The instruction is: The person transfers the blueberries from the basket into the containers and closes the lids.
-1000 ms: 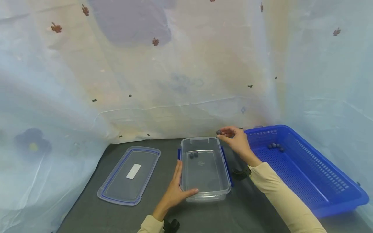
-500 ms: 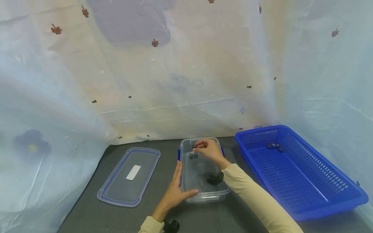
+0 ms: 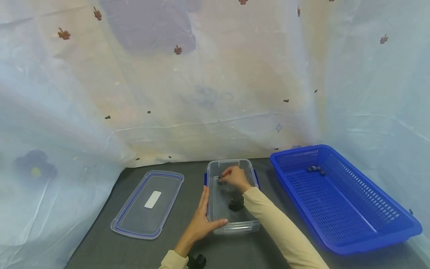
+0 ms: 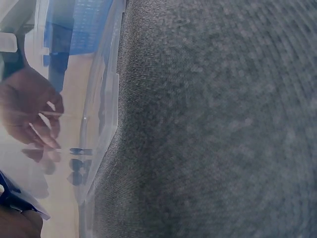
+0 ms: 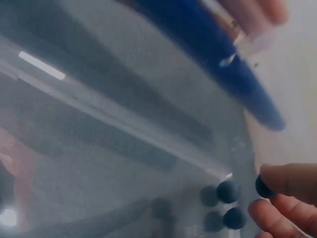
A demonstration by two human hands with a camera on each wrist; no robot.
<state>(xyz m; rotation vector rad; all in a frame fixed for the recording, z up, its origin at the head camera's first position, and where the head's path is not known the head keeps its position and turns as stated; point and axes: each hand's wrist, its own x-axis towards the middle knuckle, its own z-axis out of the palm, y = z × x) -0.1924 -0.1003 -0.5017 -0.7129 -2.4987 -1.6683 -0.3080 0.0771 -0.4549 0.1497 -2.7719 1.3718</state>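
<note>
The fingers of the right hand (image 3: 236,178), drawn close, pinch a dark ball (image 5: 262,187) over the clear container (image 3: 242,226), near two loose balls (image 5: 228,192); it should be light, smooth and apt to roll, best taken gently across its middle. The left hand (image 3: 199,221) rests straight fingers along the container's side.

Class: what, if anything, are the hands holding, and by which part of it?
The right hand pinches a small dark ball by its rounded sides. The left hand only rests against the clear container.
</note>
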